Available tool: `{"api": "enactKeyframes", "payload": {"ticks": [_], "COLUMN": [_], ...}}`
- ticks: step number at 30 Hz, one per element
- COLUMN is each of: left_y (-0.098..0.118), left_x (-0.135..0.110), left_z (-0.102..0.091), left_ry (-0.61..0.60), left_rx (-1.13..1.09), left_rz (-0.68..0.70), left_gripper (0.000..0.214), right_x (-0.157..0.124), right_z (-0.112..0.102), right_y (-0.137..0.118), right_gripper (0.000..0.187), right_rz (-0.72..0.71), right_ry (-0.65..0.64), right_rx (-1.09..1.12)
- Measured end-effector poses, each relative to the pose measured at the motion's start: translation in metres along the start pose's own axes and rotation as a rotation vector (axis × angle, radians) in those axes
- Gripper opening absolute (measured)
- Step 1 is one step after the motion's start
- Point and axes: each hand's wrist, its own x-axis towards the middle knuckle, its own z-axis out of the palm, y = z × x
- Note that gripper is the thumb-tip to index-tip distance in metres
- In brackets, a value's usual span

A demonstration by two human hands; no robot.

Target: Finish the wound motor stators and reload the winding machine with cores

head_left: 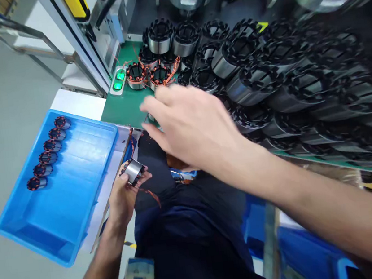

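A motor stator (134,171) with a shiny metal shell rests in my left hand (124,190), the thumb and fingers closed round it. Orange wire ends (151,197) hang loose beside that hand. My right hand (187,121), slightly blurred, hovers over the front edge of the green bench top (123,108). Its thumb and index finger are apart; a small greyish thing shows between them, too unclear to name. Just beyond the right hand stand a few stators with orange windings (160,74). My right forearm crosses in front of part of the bench.
Many bare black-and-silver stators (253,83) are stacked across the bench on the right. A blue tray (66,190) at left holds a row of wound stators (48,157). Green-lit switches (119,80) sit beside a machine post (76,44). Blue bins (309,255) stand lower right.
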Motion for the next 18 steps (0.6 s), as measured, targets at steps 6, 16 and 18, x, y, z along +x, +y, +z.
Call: {"api": "enactKeyframes", "payload": {"ticks": [6, 16, 18], "left_y": [0.01, 0.038, 0.046], "left_x": [-0.005, 0.041, 0.061], "left_z": [-0.016, -0.029, -0.023], "left_ry": [-0.056, 0.085, 0.083], "left_rx": [0.418, 0.743, 0.792], "left_rz": [0.387, 0.676, 0.754], "left_gripper": [0.06, 0.07, 0.072], "right_x": [0.13, 0.078, 0.039], "right_z": [0.116, 0.039, 0.019], "right_y": [0.047, 0.017, -0.002], "right_gripper": [0.034, 0.03, 0.024], "right_rz": [0.086, -0.141, -0.227], "right_ry": [0.114, 0.129, 0.178], "right_rx": [-0.088, 0.0, 0.094]}}
